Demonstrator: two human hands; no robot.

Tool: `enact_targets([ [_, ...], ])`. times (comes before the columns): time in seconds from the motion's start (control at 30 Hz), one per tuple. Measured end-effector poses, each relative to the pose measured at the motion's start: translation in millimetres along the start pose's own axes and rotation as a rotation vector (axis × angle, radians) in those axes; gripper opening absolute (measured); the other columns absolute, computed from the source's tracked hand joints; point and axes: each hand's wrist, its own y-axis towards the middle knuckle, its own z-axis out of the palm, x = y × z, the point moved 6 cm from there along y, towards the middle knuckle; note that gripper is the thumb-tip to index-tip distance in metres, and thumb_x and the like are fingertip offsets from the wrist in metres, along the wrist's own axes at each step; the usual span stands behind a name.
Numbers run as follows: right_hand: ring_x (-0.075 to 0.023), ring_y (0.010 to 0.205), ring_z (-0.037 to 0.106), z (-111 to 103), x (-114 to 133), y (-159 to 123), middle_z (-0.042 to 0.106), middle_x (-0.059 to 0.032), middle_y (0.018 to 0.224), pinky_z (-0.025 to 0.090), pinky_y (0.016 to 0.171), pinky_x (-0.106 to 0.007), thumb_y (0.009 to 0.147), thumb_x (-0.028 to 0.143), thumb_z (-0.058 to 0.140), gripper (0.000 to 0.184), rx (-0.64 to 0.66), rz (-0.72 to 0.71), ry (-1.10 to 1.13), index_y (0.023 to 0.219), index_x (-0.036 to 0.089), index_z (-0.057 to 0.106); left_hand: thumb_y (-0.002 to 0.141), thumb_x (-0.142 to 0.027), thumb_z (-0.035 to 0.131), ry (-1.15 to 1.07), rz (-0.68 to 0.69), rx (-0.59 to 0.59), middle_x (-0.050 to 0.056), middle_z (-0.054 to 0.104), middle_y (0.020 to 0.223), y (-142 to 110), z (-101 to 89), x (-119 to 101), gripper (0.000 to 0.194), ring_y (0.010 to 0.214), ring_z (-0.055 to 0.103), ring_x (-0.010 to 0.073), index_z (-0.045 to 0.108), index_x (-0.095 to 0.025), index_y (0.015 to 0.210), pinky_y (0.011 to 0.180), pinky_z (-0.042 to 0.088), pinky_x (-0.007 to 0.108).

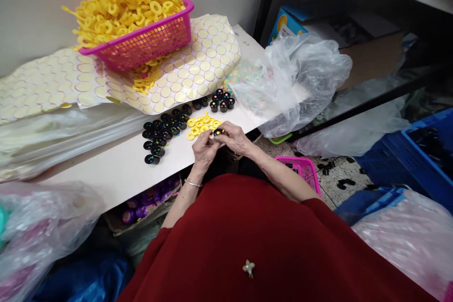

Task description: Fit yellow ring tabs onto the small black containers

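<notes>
At the table's front edge, a small round black cap (218,132) with coloured dots on top is gripped between the thumb and fingers of my right hand (234,138). My left hand (205,152), with a bangle on its wrist, is close beside it, fingers pinched together; what they hold is too small to make out. Just beyond my fingers lies a small pile of yellow rings with tabs (201,125). To the left stand rows of similar black caps (164,128), and another cluster of black caps (222,102) is behind the rings.
A pink basket (141,40) heaped with yellow rings rests on sheets of round stickers (205,56). Clear plastic bags (304,75) bulge at the table's right. Below are a pink tray (304,170), a blue crate (399,146) and a box of purple items (145,205).
</notes>
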Motion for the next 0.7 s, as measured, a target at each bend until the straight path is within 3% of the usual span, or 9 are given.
enact_targets([
  [0.1, -0.0160, 0.079, 0.053, -29.2, -23.0, 12.1, 0.055, -0.0032, 0.086, 0.043, 0.076, -0.029, 0.079, 0.026, 0.060, 0.015, -0.130, 0.102, -0.160, 0.091, 0.017, 0.063, 0.079, -0.040, 0.063, 0.077, 0.046, 0.023, 0.004, 0.064, 0.081, 3.4, 0.4, -3.7, 0.030, 0.058, 0.052, 0.0102, 0.064, -0.016, 0.096, 0.058, 0.045, 0.026],
  [0.2, -0.0185, 0.083, 0.053, -52.6, -47.9, 23.1, 0.056, -0.0053, 0.087, 0.043, 0.079, -0.032, 0.080, 0.025, 0.060, 0.013, -0.212, 0.266, -0.354, 0.087, 0.014, 0.063, 0.083, -0.040, 0.058, 0.238, 0.185, 0.176, 0.011, 0.066, 0.096, 2.3, 14.1, -16.9, 0.028, 0.083, 0.059, 0.0190, 0.066, -0.016, 0.095, 0.075, 0.047, 0.034],
  [0.33, -0.0207, 0.091, 0.055, -61.3, -58.5, 38.1, 0.058, -0.0084, 0.092, 0.043, 0.085, -0.034, 0.084, 0.024, 0.058, 0.013, -0.217, 0.377, -0.457, 0.089, 0.012, 0.062, 0.085, -0.038, 0.057, 0.425, 0.388, 0.463, 0.013, 0.060, 0.118, -5.3, 45.4, -37.8, 0.027, 0.110, 0.050, 0.0281, 0.067, -0.021, 0.103, 0.087, 0.039, 0.041],
  [0.47, -0.0195, 0.095, 0.054, -63.9, -51.7, 39.5, 0.058, -0.0099, 0.099, 0.045, 0.086, -0.031, 0.085, 0.028, 0.060, 0.016, -0.250, 0.385, -0.492, 0.091, 0.013, 0.059, 0.086, -0.029, 0.051, 0.540, 0.453, 0.542, 0.011, 0.063, 0.104, 2.1, 63.4, -36.7, 0.018, 0.106, 0.048, 0.0283, 0.068, -0.021, 0.089, 0.082, 0.035, 0.040],
  [0.57, -0.0179, 0.099, 0.054, -63.5, -37.3, 14.0, 0.057, -0.0106, 0.104, 0.046, 0.086, -0.029, 0.087, 0.028, 0.058, 0.020, -0.323, 0.211, -0.488, 0.099, 0.012, 0.057, 0.082, -0.022, 0.051, 0.574, 0.446, 0.510, 0.011, 0.063, 0.095, 15.1, 69.6, -26.1, 0.015, 0.100, 0.047, 0.0279, 0.064, -0.019, 0.078, 0.079, 0.033, 0.039],
  [0.63, -0.0167, 0.099, 0.054, -60.4, -31.1, -19.8, 0.057, -0.0097, 0.103, 0.047, 0.086, -0.027, 0.090, 0.031, 0.053, 0.020, -0.385, 0.066, -0.437, 0.100, 0.014, 0.056, 0.080, -0.021, 0.050, 0.563, 0.446, 0.476, 0.011, 0.062, 0.096, 21.1, 71.7, -22.1, 0.013, 0.097, 0.046, 0.0271, 0.063, -0.019, 0.077, 0.079, 0.033, 0.039],
  [0.7, -0.0160, 0.096, 0.055, -58.2, -39.5, -62.8, 0.057, -0.0085, 0.099, 0.047, 0.086, -0.028, 0.091, 0.032, 0.049, 0.018, -0.435, 0.027, -0.363, 0.095, 0.017, 0.058, 0.080, -0.022, 0.050, 0.529, 0.431, 0.425, 0.013, 0.062, 0.099, 25.0, 72.4, -21.7, 0.013, 0.095, 0.046, 0.0263, 0.062, -0.018, 0.077, 0.081, 0.034, 0.040],
])
